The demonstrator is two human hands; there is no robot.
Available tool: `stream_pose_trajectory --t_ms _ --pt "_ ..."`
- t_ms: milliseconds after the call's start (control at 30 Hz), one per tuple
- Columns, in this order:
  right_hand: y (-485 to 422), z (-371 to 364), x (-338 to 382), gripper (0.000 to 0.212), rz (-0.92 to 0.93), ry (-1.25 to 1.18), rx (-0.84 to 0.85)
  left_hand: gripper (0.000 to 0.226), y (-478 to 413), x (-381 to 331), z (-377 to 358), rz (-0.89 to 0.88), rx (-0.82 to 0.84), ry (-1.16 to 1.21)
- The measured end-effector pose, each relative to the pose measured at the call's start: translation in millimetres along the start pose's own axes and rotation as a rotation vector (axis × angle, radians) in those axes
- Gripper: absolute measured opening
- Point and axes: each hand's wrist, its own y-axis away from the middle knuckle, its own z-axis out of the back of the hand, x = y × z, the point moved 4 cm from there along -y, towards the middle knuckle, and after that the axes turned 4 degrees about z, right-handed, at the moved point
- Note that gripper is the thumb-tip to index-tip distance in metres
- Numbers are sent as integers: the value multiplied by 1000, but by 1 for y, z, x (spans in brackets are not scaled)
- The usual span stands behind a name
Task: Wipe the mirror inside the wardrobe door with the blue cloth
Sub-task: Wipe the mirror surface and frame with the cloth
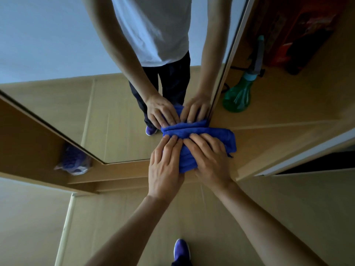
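The mirror [96, 104] reflects the person's torso and arms. The left hand [166, 166] and right hand [209, 160] press the bunched cloth [199, 131] against its right edge, fingers straight and close together. A green bottle [238, 98] stands just beyond; a bag [73, 162] at left is blurred.

We saw the left hand [165, 166] and right hand [209, 160] bare, and both forearms [123, 233] bare to the frame's edge. At six o'clock a purple shoe [181, 250] with a paler sole rim showed under a dark trouser hem [180, 264]. Reflected at twelve o'clock, we saw a white top [153, 29], dark trousers [172, 83] and a second purple shoe [150, 130].
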Motion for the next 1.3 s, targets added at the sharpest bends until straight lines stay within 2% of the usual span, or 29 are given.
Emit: stream_pose_trajectory --t_ms 100,333,533,733,833,933,1100,1200,1300 --pt "14 -13 -1 38 -1 13 2 69 9 6 -15 12 8 -13" --pt "42 -43 0 29 -2 28 24 68 30 18 -42 0 51 -46" --pt "62 -65 0 32 -61 19 107 70 41 27 -59 5 120 -74" --pt "82 -82 3 39 -119 -30 318 67 56 38 -76 36 299 -102" --pt "91 -88 10 51 -158 -87 469 63 64 47 -82 127 414 -70" --pt "87 -86 14 52 -217 -142 508 63 65 50 -83 169 455 -35" --pt "82 -72 19 56 -244 -215 664 65 67 45 -73 236 539 53" --pt "75 -54 24 57 -245 -233 660 66 67 35 -53 258 515 99" --pt "53 -27 26 52 -259 -252 584 69 59 25 -24 259 410 155"
